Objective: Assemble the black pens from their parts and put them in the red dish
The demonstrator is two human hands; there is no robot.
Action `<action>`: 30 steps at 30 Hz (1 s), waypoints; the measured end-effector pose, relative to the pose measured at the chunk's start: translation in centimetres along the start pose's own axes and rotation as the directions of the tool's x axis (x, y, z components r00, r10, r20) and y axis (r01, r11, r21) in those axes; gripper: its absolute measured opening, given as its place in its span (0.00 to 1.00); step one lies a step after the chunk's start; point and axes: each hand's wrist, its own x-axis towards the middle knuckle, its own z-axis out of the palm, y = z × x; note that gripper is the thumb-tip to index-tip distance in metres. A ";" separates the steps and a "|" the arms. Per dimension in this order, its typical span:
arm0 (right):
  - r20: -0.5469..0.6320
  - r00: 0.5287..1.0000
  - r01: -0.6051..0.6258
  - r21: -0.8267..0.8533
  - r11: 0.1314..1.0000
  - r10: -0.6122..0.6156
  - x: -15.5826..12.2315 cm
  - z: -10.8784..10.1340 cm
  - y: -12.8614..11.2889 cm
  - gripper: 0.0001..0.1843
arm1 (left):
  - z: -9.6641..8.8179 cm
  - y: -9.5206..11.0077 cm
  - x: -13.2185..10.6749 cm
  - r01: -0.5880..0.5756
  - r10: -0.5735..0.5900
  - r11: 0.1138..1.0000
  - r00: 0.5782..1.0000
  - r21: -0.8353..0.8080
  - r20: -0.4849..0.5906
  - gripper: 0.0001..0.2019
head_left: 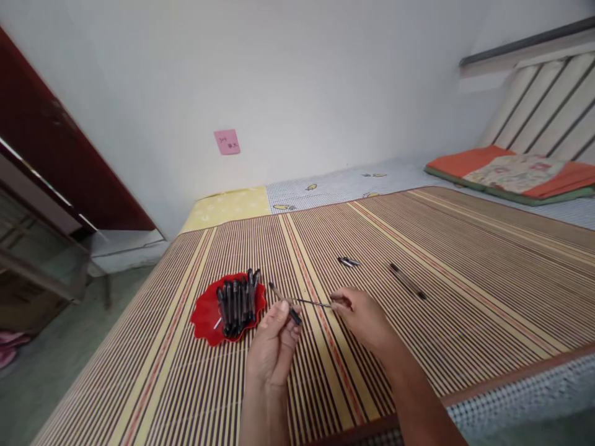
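My left hand (pixel 275 334) is closed on a pen barrel (pixel 280 293), which is tilted, its dark end sticking out below the fingers. Between the fingertips of my right hand (pixel 360 313) is a thin dark pen refill (pixel 313 303), pointing left. The refill's far end comes close to the pen barrel; I cannot tell whether they touch. Left of my left hand sits a red scalloped plate (pixel 207 310) with several black pens (pixel 237 303) lying side by side. A few small dark pen parts (pixel 348 261) lie beyond my right hand, and long dark pen pieces (pixel 408 282) lie farther right.
A striped bamboo mat (pixel 465 266) covers most of the bed. Folded orange and floral bedding (pixel 515 173) lies at the back right by the headboard (pixel 543 102). A pink note (pixel 227 142) is stuck on the wall behind. The bed's left edge drops to the floor.
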 end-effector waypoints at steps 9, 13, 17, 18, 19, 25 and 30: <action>0.064 0.993 -0.065 -0.409 0.910 0.099 0.3 1.0 2.8 0.10 | -1.1 1.5 0.5 -0.080 0.065 0.986 0.992 -0.146 -0.109 0.05; 0.009 0.999 -0.035 -0.400 0.916 0.042 0.7 1.6 3.6 0.10 | -1.2 1.6 0.6 -0.094 0.077 0.983 0.990 -0.156 -0.117 0.05; -0.020 1.000 -0.007 -0.382 0.924 0.000 1.1 2.6 3.3 0.09 | -1.2 1.6 0.7 -0.127 0.109 0.980 0.987 -0.151 -0.121 0.05; -0.024 1.000 -0.001 -0.377 0.926 -0.009 1.1 2.9 3.1 0.09 | -1.2 1.6 0.7 -0.132 0.114 0.980 0.986 -0.150 -0.122 0.05; -0.029 0.999 0.003 -0.373 0.928 -0.015 1.2 3.2 2.8 0.08 | -1.2 1.6 0.7 -0.135 0.117 0.979 0.986 -0.151 -0.123 0.05; -0.034 0.998 0.033 -0.356 0.934 -0.049 1.3 4.4 2.2 0.08 | -0.9 1.5 0.6 -0.140 0.114 0.980 0.977 -0.143 -0.181 0.06; -0.070 0.987 0.133 -0.124 0.983 -0.142 1.1 3.4 1.7 0.07 | -0.8 1.8 0.3 -0.208 0.176 0.967 0.962 -0.145 -0.207 0.07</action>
